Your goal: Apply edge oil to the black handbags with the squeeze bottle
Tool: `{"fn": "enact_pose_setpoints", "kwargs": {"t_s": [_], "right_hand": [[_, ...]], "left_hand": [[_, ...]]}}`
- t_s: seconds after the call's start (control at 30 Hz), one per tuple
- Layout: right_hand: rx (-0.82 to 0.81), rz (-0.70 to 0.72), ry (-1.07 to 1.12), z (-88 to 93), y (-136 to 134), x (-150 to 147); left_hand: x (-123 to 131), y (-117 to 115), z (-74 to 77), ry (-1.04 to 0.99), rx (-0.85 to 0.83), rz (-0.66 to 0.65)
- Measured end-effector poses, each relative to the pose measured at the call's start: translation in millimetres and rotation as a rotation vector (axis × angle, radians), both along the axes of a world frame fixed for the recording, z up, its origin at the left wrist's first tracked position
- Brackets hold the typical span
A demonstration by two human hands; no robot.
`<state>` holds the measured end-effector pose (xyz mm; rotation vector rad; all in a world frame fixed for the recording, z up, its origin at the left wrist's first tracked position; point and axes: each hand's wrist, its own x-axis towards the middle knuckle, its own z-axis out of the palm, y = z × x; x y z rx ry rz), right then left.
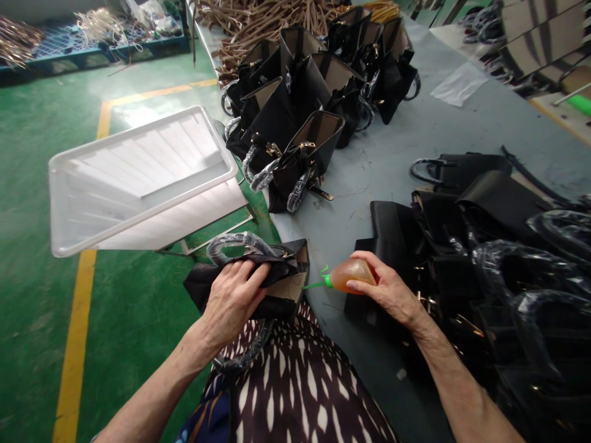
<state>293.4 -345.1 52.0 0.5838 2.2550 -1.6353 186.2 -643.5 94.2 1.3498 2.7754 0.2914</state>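
Observation:
My left hand (pixel 237 292) grips a black handbag (pixel 286 307) by its upper edge, fingers over the dark fabric. The bag lies on its side in front of my body, its beige inside facing right. Clear plastic wraps its handles (pixel 237 243). In my right hand (pixel 385 286) is a squeeze bottle (pixel 353 275) of amber liquid with a green nozzle and cap. The thin nozzle tip points left, close to the bag's open edge; whether it touches cannot be made out.
Several black handbags (pixel 314 80) stand at the back of the grey table (pixel 383 160), before a heap of brown straps (pixel 272 18). More black bags (pixel 489 203) pile up at the right. A white plastic tray (pixel 143 184) is at the left, above the green floor.

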Motion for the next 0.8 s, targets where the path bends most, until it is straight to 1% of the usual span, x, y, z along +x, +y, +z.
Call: {"fn": "enact_pose_setpoints", "kwargs": {"t_s": [0.33, 0.5, 0.8], "right_hand": [[-0.070, -0.044, -0.044, 9.1, -8.1, 11.2], [-0.109, -0.058, -0.059, 14.2, -12.7, 17.4], [-0.160, -0.093, -0.063, 16.8, -15.4, 26.6]], "left_hand": [[0.1, 1.0, -0.4, -0.022, -0.024, 0.012], [1.0, -0.3, -1.0, -0.003, -0.010, 0.013], [-0.2, 0.5, -1.4, 0.019, 0.007, 0.011]]}}
